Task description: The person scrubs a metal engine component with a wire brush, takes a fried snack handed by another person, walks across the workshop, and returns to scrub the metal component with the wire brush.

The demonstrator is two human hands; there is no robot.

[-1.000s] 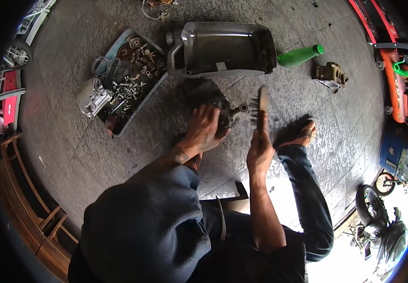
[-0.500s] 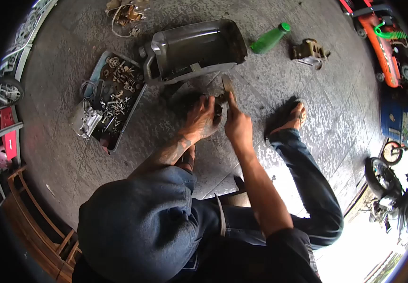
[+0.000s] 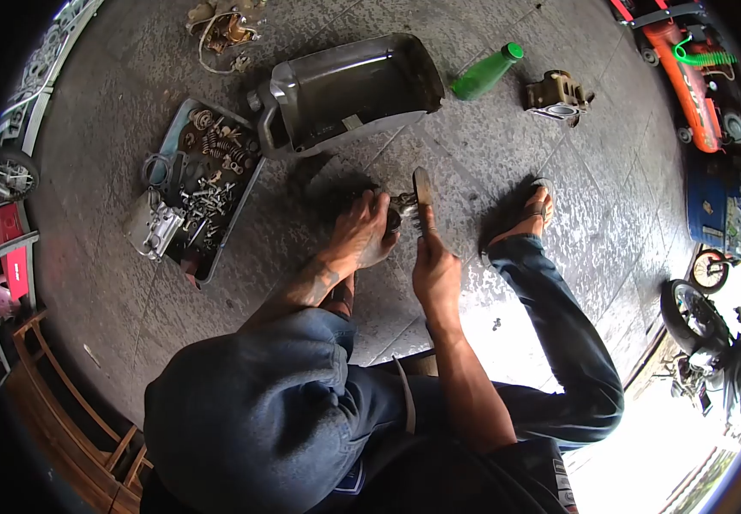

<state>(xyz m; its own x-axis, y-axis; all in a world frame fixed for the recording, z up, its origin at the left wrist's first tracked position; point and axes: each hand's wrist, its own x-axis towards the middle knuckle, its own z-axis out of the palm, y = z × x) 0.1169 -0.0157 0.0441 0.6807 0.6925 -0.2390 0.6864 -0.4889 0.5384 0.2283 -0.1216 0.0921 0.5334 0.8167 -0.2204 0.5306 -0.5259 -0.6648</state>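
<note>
Brushing seems under way; how much remains is unclear.
Left hand (image 3: pixel 362 226) curls round a metal part (image 3: pixel 403 204); right hand (image 3: pixel 437 276) grips a brush (image 3: pixel 423 185) at its end.

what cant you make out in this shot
All in the head view:
Metal part: largely covered by the left hand.
Brush: lower handle hidden inside the right hand.
Small hardware in the tray: too small to identify piece by piece.
Pale patch on the cut-open container: too small to read.
Wooden bench: cut off by the dark lens edge.
</note>
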